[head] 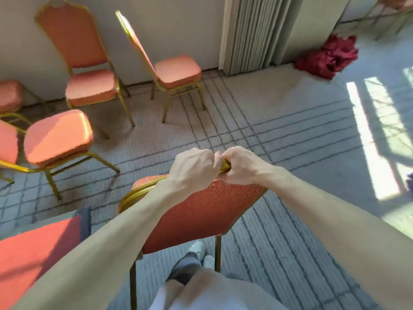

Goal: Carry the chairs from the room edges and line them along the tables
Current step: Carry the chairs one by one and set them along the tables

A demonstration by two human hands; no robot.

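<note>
While our left hand (192, 166) and right hand (240, 163) grip one chair (201, 211) by its top rail, four others (89, 86) wait by the wall (178, 30), unmoved.

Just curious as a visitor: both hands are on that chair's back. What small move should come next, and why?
Probably lift the chair slightly and swing it left toward the table. The left hand and right hand both grip its top rail, and the table's edge lies close at lower left.
</note>
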